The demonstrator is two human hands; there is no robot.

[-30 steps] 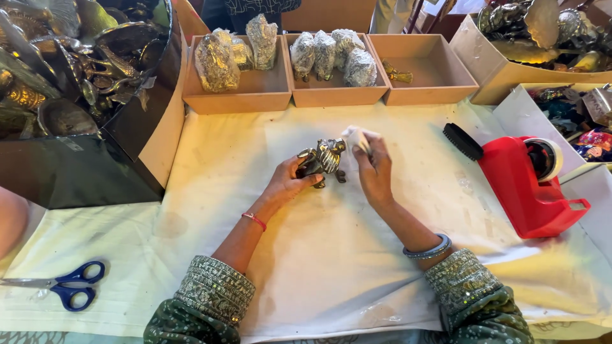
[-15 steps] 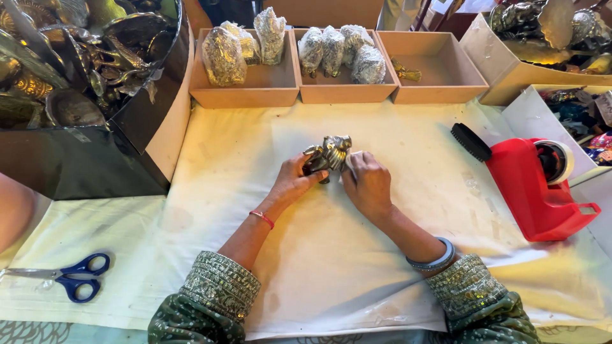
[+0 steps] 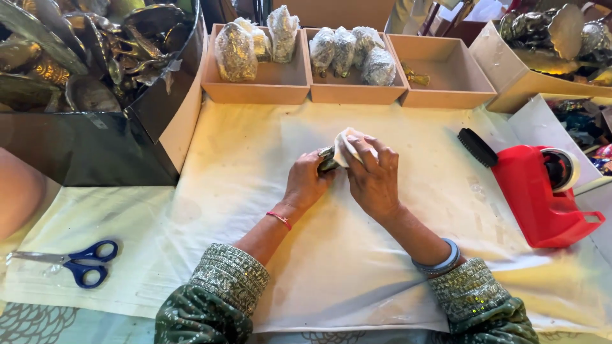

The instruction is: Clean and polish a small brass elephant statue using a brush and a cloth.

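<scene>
While both hands meet at the centre of the frame, the left hand (image 3: pixel 306 185) has its grip closed around a small dark metal figurine (image 3: pixel 327 159), mostly hidden, and the right hand (image 3: pixel 373 175) has its grip pinching a white cloth (image 3: pixel 346 143) pressed over the figurine's top. They sit just above the cream sheet (image 3: pixel 255 165) covering the worktop. Blue-handled scissors (image 3: pixel 80 264) lie at lower left, well apart. A red tape dispenser (image 3: pixel 542 191) stands at right. Along the top, three shallow cardboard trays (image 3: pixel 268 92) hold plastic-wrapped pieces, and a dark bin (image 3: pixel 89 150) of brass items fills the upper left
</scene>
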